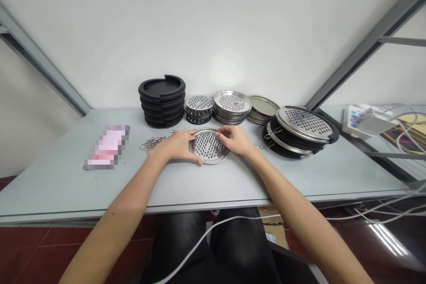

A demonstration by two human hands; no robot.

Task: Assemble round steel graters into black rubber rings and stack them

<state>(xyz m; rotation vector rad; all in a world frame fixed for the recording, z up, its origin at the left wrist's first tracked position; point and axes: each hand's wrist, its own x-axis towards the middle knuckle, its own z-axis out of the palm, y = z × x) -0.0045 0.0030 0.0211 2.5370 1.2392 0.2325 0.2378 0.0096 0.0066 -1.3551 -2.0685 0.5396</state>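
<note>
A round silver metal lid with slotted holes and a raised rim (pixel 210 145) lies on the table in front of me. My left hand (pixel 181 145) curves around its left side, thumb at the lower rim and fingers at the upper left. At the upper right, the thumb and fingers of my right hand (pixel 235 138) close on the rim. Small wire clips (pixel 152 143) lie in a pile just left of my left hand. Behind the lid stand a stack of small perforated discs (pixel 199 103) and a stack of larger perforated lids (pixel 232 102).
Black round holders (pixel 162 102) are stacked at the back left, near a blurred phone (pixel 108 147). Plain metal plates (pixel 264 105) stand at the back. On the right are assembled black holders with perforated lids (pixel 302 124), a power strip (pixel 357 120) and cables. A white cable (pixel 213 226) crosses below the table edge.
</note>
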